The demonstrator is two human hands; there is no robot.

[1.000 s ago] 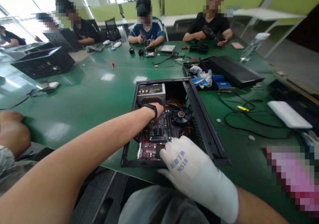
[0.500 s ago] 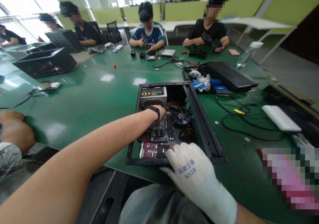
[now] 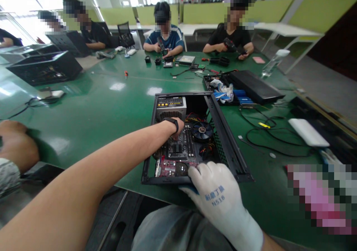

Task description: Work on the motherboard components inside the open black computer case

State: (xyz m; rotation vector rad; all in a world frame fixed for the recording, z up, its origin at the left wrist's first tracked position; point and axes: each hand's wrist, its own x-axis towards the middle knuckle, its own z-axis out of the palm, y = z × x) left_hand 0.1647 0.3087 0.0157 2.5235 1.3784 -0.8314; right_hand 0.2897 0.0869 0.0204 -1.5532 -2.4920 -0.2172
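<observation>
An opened black computer case (image 3: pixel 230 143) lies at the table's near edge with its inside facing up. My bare left hand (image 3: pixel 180 126), a black band at its wrist, reaches into it beside the power supply (image 3: pixel 171 108), over the top of the motherboard (image 3: pixel 181 147). Its fingers point down and look closed; whatever they hold is hidden. My right hand (image 3: pixel 216 191), in a white glove, grips the near rim of the case, fingers over the edge and thumb below. A round fan (image 3: pixel 202 131) and a red circuit board (image 3: pixel 169 168) sit inside the case.
Behind the case, gloves (image 3: pixel 223 91) and a dark panel (image 3: pixel 253 85) lie in another case part. Black cables (image 3: pixel 275 139) and a white box-shaped item (image 3: pixel 308 132) are at right. Another person's arm (image 3: pixel 18 141) rests at left. Several people sit across the green table (image 3: pixel 106 106).
The view has shifted slightly. Both my hands stay at the same places on the case, with only a slight shift of the right hand.
</observation>
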